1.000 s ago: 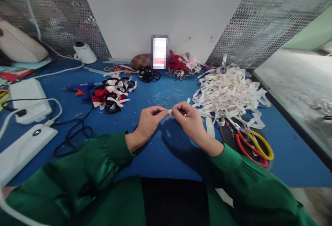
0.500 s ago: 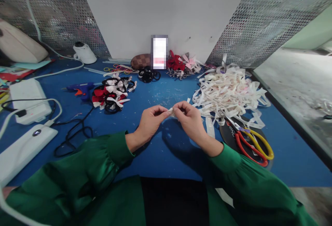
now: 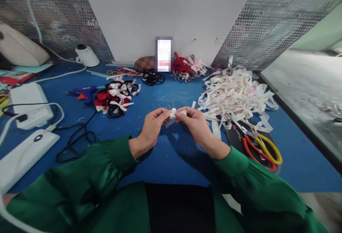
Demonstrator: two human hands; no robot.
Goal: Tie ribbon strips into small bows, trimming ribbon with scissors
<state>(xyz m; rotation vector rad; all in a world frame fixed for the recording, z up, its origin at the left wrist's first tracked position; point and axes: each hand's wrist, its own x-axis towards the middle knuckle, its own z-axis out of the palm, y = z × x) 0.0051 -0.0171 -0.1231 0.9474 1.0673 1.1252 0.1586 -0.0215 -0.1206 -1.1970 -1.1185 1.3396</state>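
Observation:
Between my fingertips is a small piece of white ribbon (image 3: pixel 173 113), folded or looped, over the middle of the blue table (image 3: pixel 171 94). My left hand (image 3: pixel 153 128) pinches its left side with thumb and forefinger. On the other side my right hand (image 3: pixel 194 126) grips the same ribbon, its fingers closed. A large heap of white ribbon strips (image 3: pixel 237 94) lies just beyond my right hand. Finished-looking bows on black hair ties (image 3: pixel 116 96), white and red, are piled to the left.
Scissors with red and yellow handles (image 3: pixel 263 151) rest on a black disc at right. At left are a blue glue gun (image 3: pixel 84 92), cables, a power strip (image 3: pixel 30 104) and a white power bank (image 3: pixel 29 154). A lit phone (image 3: pixel 164 54) stands at the back by red bows (image 3: pixel 181 63).
The ribbon between my fingertips now shows more, with a small white loop standing up. My hands have shifted slightly, and the fingers of both have changed their grip.

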